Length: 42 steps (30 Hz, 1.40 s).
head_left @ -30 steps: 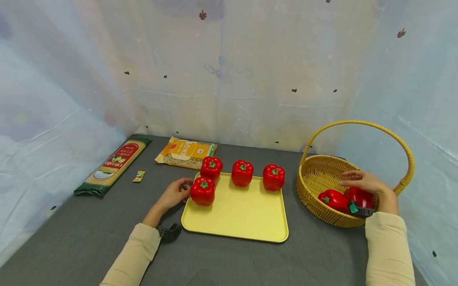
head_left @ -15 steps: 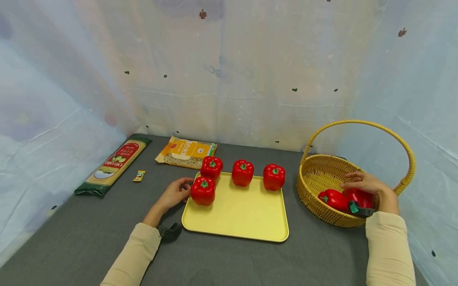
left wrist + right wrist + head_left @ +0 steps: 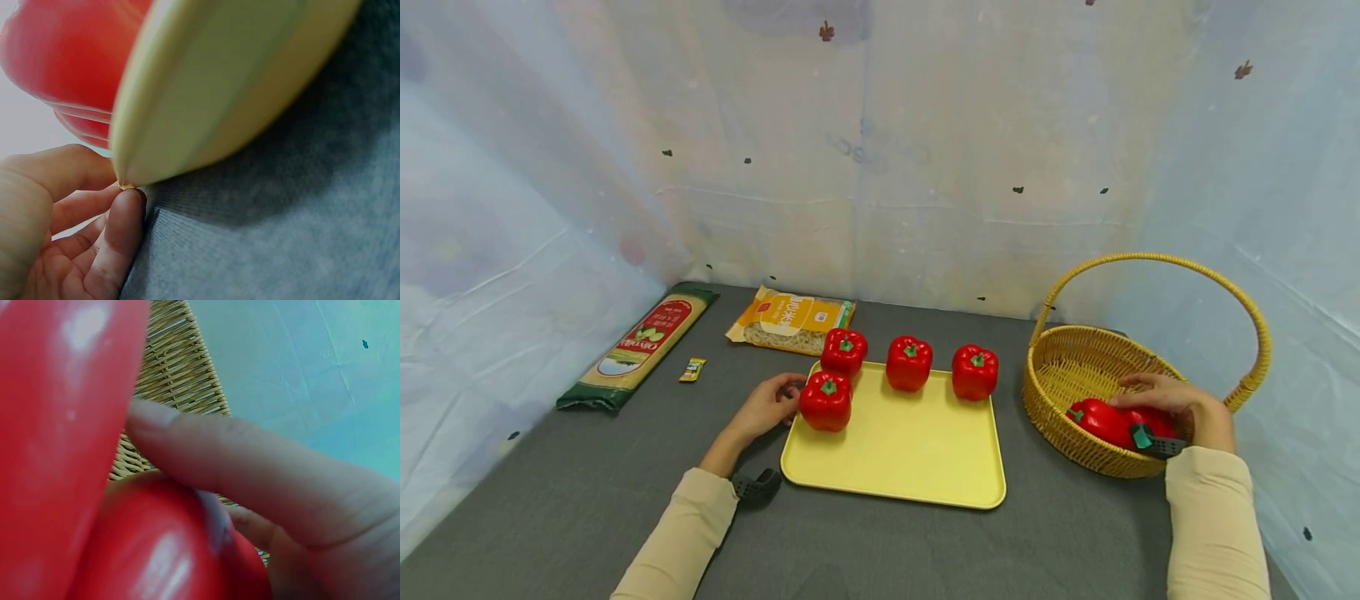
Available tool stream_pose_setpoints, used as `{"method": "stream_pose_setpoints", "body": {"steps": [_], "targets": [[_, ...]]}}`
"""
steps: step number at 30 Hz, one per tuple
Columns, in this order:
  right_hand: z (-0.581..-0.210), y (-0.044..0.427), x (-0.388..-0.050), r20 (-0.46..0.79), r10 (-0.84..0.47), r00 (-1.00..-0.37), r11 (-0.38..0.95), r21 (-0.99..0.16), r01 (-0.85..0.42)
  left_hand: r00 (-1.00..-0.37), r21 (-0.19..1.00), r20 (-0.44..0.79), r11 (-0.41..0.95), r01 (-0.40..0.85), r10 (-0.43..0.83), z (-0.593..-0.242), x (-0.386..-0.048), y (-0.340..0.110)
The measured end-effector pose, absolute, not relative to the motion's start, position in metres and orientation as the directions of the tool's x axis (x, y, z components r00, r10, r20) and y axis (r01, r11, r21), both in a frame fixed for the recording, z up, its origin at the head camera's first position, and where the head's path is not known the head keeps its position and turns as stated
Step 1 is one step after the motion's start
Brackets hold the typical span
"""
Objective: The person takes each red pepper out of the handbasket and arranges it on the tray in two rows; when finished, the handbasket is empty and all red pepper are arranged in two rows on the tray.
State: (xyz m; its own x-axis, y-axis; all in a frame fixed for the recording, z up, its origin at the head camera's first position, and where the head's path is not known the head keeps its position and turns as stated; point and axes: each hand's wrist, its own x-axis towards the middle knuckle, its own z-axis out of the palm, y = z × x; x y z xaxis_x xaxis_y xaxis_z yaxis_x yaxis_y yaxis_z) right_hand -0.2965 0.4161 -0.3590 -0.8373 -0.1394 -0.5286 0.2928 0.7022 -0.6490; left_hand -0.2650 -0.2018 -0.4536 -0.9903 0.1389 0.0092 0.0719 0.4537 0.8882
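Note:
My left hand (image 3: 769,407) is at the left rim of a yellow tray (image 3: 910,454); in the left wrist view, thumb and forefinger pinch the tray's edge (image 3: 181,119). Right by it on the tray sits a glossy red bell pepper (image 3: 826,404). More red bell peppers stand along the back rim: one at the back-left corner (image 3: 843,350), one in the middle (image 3: 908,364), one to the right (image 3: 975,373). My right hand (image 3: 1168,395) reaches into a wicker basket (image 3: 1052,425) and grips a red bell pepper (image 3: 181,550), against another bell pepper (image 3: 1101,418).
The basket's tall arched handle (image 3: 1150,257) rises over the right hand. Behind the tray lies an orange grain packet (image 3: 792,320). A long green-ended packet (image 3: 640,346) and a tiny yellow sachet (image 3: 692,370) lie left. Pale sheeting (image 3: 925,167) hangs behind the grey table.
My right hand has sunk slightly in the basket, and the bell pepper under it has shifted. The left hand, the tray and its bell peppers have stayed still.

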Motion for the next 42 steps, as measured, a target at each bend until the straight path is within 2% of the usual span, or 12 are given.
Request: {"method": "stream_pose_setpoints", "body": {"steps": [6, 15, 25, 37, 42], "targets": [[-0.359, 0.415, -0.294, -0.551, -0.167, -0.818, 0.704, -0.647, 0.292, -0.99, 0.888, 0.007, 0.454, 0.069, 0.138, -0.454, -0.265, -0.202], [-0.355, 0.415, -0.293, -0.552, -0.121, -0.825, 0.716, -0.624, 0.313, -0.991, 0.898, 0.004, 0.436, 0.063, 0.135, -0.454, -0.265, -0.201], [-0.349, 0.414, -0.296, -0.328, -0.124, -0.937, 0.762, -0.636, 0.122, -0.992, 0.896, 0.001, 0.441, 0.058, 0.13, -0.454, -0.265, -0.201], [-0.325, 0.392, -0.29, -0.176, -0.133, -0.975, 0.687, -0.726, 0.038, -0.992, 0.895, -0.002, 0.442, 0.055, 0.127, -0.455, -0.266, -0.202], [-0.31, 0.374, -0.284, -0.116, -0.159, -0.98, 0.716, -0.697, -0.034, -0.992, 0.895, 0.0, 0.443, 0.057, 0.127, -0.455, -0.265, -0.202]]}}
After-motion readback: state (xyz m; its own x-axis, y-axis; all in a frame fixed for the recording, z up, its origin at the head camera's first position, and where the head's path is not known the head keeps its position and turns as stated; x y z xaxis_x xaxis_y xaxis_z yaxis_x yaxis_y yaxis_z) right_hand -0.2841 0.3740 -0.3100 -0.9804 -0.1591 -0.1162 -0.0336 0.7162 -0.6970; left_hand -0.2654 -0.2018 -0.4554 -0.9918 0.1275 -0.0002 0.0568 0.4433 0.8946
